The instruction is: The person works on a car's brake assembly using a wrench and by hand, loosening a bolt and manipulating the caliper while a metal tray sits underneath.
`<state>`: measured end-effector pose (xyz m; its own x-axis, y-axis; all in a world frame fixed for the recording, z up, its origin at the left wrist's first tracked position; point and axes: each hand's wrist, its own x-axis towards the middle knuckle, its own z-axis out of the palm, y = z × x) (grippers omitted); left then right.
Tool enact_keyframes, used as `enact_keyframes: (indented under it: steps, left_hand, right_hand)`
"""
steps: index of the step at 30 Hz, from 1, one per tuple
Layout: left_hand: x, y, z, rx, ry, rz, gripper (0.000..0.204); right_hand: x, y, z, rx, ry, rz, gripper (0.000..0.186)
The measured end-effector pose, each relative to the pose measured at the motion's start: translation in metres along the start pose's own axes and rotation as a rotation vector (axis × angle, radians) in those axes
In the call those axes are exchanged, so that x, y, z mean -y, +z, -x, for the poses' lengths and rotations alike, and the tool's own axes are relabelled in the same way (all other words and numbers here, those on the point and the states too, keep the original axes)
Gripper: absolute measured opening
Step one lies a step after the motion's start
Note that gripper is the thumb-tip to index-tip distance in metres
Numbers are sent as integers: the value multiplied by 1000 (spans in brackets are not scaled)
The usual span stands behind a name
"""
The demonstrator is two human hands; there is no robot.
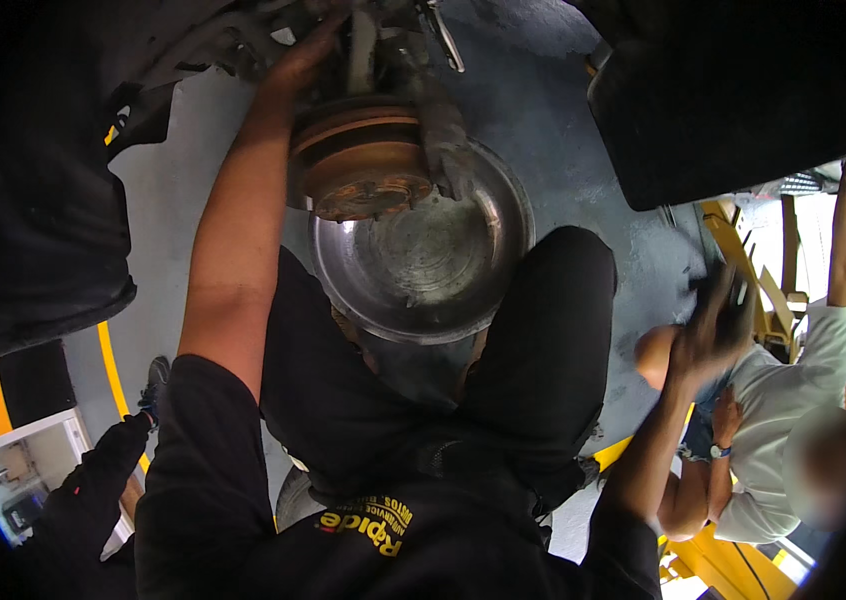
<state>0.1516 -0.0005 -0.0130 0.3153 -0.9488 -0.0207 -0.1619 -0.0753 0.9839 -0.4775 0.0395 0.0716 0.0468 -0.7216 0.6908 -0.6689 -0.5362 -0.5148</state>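
My left arm stretches up to the rusty brake disc and hub (363,165), and my left hand (308,55) lies against the suspension parts just behind it. Its fingers are hidden among those parts. A dark caliper (448,130) sits at the disc's right side. Beneath the hub, a round metal basin (515,205) stands on the floor between my knees. Out to the right, away from the hub, is my right hand (713,325). It is smeared by motion beside something dark, and whether it holds that cannot be told.
Dark wheel-arch panels (703,110) hang on both sides of the hub. A shiny metal piece (445,38) hangs above the caliper. At right, another person in a white shirt (788,400) sits close by yellow equipment (728,245). Another person's dark-clothed leg (93,480) shows at lower left.
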Motion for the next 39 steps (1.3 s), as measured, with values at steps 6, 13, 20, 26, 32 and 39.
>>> enact_keyframes:
  steps: [6, 13, 20, 26, 32, 39]
  left_hand:
    - [-28, 29, 10, -83, -7, 35, 93]
    - [-12, 21, -4, 32, -58, 65, 103]
    - [-28, 27, -5, 143, -199, 163, 109]
    - [-28, 28, -5, 157, -201, 208, 112]
    - [-34, 28, -4, 403, -198, 371, 101]
    - [-38, 26, 0, 375, -253, 497, 75]
  right_hand:
    - [211, 218, -136, 241, -232, -344, 22]
    - [226, 282, -123, 210, -335, -388, 24]
    - [232, 295, -123, 194, -378, -338, 24]
    - [235, 290, -126, 159, -416, -363, 24]
    - [234, 284, -113, 271, -272, -459, 24]
    - [240, 292, -117, 216, -461, -379, 25]
